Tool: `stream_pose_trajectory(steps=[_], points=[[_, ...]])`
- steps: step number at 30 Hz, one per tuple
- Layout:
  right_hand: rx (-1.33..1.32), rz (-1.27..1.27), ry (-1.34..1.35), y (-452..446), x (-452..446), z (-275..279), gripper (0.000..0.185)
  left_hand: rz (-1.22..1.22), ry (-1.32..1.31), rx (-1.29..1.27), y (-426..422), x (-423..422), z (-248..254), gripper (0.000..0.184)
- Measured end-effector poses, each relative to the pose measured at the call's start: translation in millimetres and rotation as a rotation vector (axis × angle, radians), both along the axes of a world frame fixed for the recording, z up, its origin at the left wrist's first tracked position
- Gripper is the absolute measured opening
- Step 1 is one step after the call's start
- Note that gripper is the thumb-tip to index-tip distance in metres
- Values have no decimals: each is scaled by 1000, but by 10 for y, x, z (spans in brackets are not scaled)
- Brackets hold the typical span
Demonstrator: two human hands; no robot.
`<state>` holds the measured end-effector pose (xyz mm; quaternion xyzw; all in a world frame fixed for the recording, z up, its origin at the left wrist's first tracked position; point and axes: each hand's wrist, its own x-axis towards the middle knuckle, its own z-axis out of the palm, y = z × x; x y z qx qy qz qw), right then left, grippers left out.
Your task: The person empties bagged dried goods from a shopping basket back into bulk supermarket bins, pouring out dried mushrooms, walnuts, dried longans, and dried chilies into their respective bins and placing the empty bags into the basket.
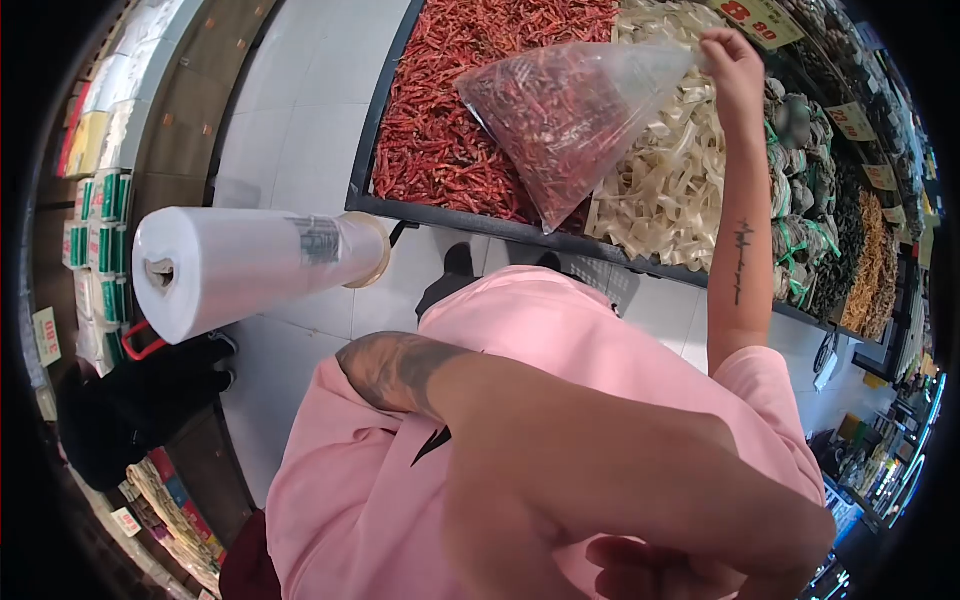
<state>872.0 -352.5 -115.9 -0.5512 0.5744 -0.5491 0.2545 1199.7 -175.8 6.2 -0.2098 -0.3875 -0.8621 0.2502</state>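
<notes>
At the top right, my right hand [735, 60] is closed on the gathered neck of a clear plastic bag [640, 85] holding dried red chilies. The filled part of the bag hangs over or rests on the chili display; I cannot tell which. Loose dried red chilies [430, 130] lie left of it, and pale, flat dried strips [670, 180] lie under and to the right. My left hand [640, 490] is large and blurred close to the camera, across my pink shirt. Its fingers curl inward at the lower edge, and anything inside them is hidden.
A large roll of clear plastic bags [230, 265] stands on the left by the dark display edge [480, 220]. Bundled dried goods [800, 190] and price signs [765, 20] line the right. A person in dark clothing [130, 410] is at lower left, beside shelves.
</notes>
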Motion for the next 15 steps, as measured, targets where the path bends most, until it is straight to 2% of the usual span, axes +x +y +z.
stream_pose_trajectory(steps=[2,3,4,7,8,10,11,12,14,15], points=[[88,-228,205,12,-224,-443,22,28,-57,-6,-53,-23,-20,20],[-64,-285,313,135,-154,-469,29,55,-99,-13,-107,-22,-41,21],[-79,-383,400,250,-114,-535,32,98,-154,-18,-150,-16,-87,21],[-55,-417,353,730,324,-518,36,390,-458,24,-401,50,-501,22],[-16,-375,292,866,438,-570,38,532,-469,63,-538,43,-760,17],[24,-348,235,945,617,-670,40,1048,-946,-269,-877,100,-1319,17],[151,-398,159,941,686,-695,43,1228,-1160,-439,-1004,139,-1512,23],[274,-444,81,932,703,-729,46,1304,-1281,-453,-1128,182,-1679,34],[183,-505,161,710,601,-985,44,1687,-1230,-862,-1416,218,-2063,43],[112,-552,236,629,555,-1046,42,1684,-1217,-861,-1518,171,-2147,43]])
